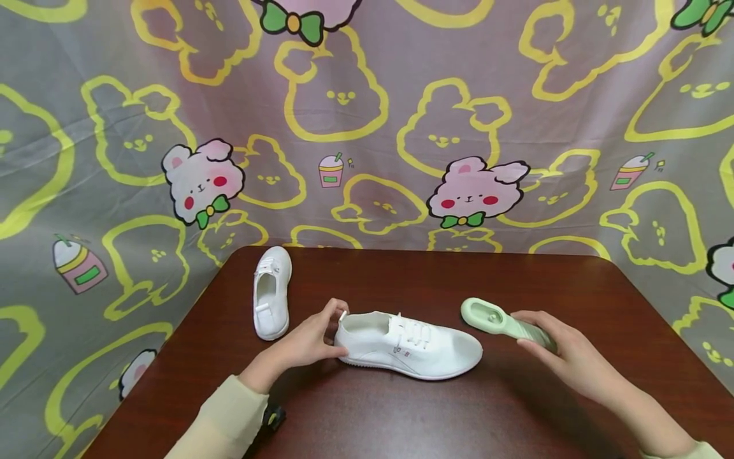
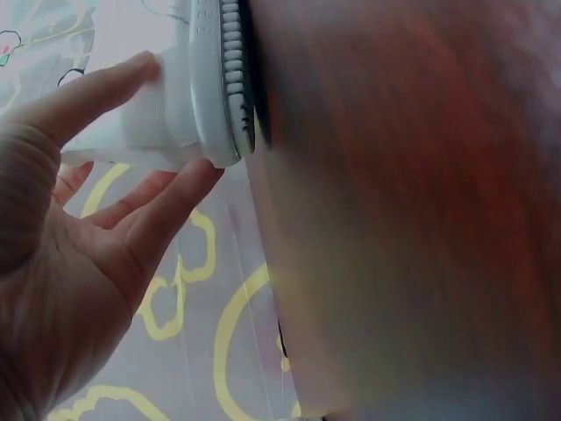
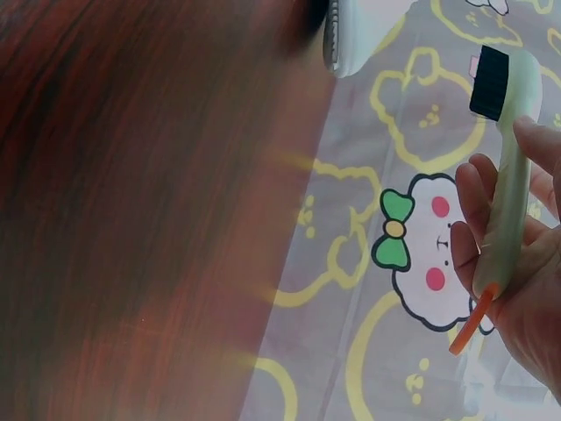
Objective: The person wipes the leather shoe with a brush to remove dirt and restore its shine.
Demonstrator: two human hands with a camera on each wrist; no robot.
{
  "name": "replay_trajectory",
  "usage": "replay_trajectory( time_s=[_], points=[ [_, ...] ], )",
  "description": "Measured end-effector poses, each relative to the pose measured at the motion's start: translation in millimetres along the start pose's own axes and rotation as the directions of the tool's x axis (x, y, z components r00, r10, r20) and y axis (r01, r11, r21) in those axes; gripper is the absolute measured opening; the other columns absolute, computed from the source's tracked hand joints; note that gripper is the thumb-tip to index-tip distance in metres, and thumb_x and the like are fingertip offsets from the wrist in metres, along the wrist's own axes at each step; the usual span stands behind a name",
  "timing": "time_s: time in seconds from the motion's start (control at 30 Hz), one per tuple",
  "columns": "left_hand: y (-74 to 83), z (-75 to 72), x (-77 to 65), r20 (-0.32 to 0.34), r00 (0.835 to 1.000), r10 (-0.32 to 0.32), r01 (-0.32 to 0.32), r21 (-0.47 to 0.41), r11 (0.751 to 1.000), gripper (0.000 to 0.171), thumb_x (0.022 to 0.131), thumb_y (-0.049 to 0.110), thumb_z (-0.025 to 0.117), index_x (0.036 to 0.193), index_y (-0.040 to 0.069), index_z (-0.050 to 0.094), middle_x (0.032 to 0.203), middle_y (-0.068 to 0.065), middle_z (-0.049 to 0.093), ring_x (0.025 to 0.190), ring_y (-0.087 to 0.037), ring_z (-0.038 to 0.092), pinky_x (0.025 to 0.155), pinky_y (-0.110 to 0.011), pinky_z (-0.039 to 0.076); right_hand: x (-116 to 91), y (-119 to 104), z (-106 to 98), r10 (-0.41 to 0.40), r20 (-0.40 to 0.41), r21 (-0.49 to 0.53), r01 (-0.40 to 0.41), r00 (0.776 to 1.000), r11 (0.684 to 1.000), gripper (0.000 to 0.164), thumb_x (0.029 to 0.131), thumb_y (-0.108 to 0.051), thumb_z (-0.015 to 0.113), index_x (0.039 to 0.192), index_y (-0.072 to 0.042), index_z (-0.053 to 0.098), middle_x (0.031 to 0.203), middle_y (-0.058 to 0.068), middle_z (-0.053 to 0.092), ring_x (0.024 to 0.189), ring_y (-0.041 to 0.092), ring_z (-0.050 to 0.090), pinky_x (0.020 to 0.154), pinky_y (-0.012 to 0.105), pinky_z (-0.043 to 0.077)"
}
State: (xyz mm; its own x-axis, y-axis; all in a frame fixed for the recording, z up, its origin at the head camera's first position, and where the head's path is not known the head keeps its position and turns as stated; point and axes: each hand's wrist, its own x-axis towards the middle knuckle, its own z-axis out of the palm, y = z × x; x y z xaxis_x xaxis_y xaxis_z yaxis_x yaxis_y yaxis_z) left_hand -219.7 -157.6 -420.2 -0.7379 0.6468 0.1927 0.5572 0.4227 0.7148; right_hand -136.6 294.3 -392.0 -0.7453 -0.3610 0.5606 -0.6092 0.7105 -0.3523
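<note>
A white lace-up shoe [image 1: 424,350] lies sole down on the table, toe to the right. My left hand [image 1: 312,338] grips its heel, thumb on the near side and fingers round the back; the left wrist view shows the thumb and fingertips on the heel [image 2: 158,105]. In my right hand [image 1: 573,357] is a pale green shoe brush [image 1: 499,322], gripped by its handle. Its dark bristles [image 3: 489,83] and an orange strip [image 3: 473,323] at the handle's end show in the right wrist view. The brush is held above the table, right of the shoe's toe, apart from it.
A second white shoe [image 1: 275,319] stands at the table's left edge, toe pointing away. The dark brown table [image 1: 367,421] ends at a patterned curtain [image 1: 367,191] behind and at the sides. A small black object [image 1: 274,417] shows beside the left sleeve.
</note>
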Motion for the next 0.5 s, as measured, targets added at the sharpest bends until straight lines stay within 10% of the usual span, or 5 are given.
replay_trajectory(
  time_s=[0.3,0.5],
  points=[
    [2.3,-10.4,3.5,0.015,0.999,-0.032,0.033,-0.084,0.996,0.039,0.093,0.017,0.067,0.121,0.009,0.042,0.117,-0.01,0.058,0.113,-0.025,0.059,0.092,-0.039,0.047,0.7,0.1,1.2,0.0,0.006,0.009,0.0,1.0,1.0,0.055,0.078,0.003,0.078,0.124,-0.021,0.059,0.102,-0.015,0.059,0.083,0.001,0.05,0.071,0.016,0.037],
    [3.0,-10.7,3.0,0.036,0.995,-0.088,0.092,-0.126,0.988,0.024,0.098,0.017,0.06,0.117,0.01,0.047,0.117,-0.014,0.059,0.1,-0.023,0.061,0.075,-0.036,0.053,0.3,1.7,2.5,0.005,0.009,0.012,-0.005,1.0,1.0,0.055,0.078,0.003,0.078,0.124,-0.021,0.059,0.102,-0.015,0.058,0.083,0.001,0.05,0.071,0.016,0.038]
  ],
)
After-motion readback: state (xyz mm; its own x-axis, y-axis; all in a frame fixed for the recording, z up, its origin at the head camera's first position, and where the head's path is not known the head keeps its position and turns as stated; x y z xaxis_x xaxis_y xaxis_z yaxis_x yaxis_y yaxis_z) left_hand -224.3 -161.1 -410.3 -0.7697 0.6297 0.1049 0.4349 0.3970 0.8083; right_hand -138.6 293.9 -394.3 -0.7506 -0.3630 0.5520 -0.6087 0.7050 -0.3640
